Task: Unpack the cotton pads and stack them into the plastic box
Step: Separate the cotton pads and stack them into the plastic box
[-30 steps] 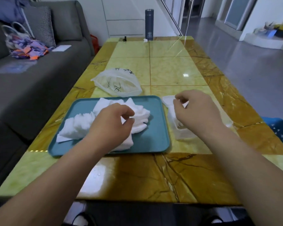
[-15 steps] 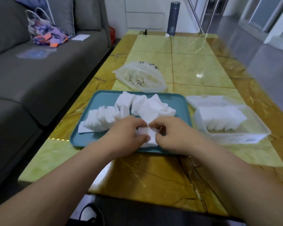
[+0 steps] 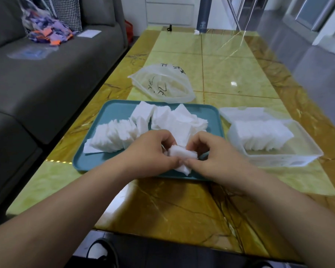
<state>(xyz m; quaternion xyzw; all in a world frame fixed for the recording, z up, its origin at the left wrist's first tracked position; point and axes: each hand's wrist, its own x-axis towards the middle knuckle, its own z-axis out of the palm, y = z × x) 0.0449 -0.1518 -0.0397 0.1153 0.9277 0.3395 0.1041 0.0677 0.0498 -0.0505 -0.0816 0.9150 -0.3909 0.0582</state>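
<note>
Living-room scene at a glossy yellow-and-brown stone worktop (image 3: 182,206), a grey sofa (image 3: 46,74) running along its left side: the left hand (image 3: 153,151) and right hand (image 3: 211,153) meet over the near edge of a teal tray (image 3: 112,113), both with fingers curled, thumbs and fingertips pinching a small bunch of white cotton pads (image 3: 182,153) from its two ends. Just beyond the hands, more loose pads (image 3: 116,136) lie on the tray, a fanned row to the left and a tumbled heap toward the far right corner. Just right of the tray stands the clear plastic box (image 3: 278,157), open, with a row of packed pads (image 3: 259,134) against its far side and bare room toward the near wall. An emptied plastic bag (image 3: 162,84) with black lettering sits beyond the tray, and a dark flask (image 3: 204,14) stands at the worktop's far end. The pads look very light, soft and squashy, likely to fan apart or crumple rather than break, so a bunch is best squeezed gently across its flat outer faces, edges squared up, and carried as one block. The thin box looks light enough to slide when pads are pushed in.
</note>
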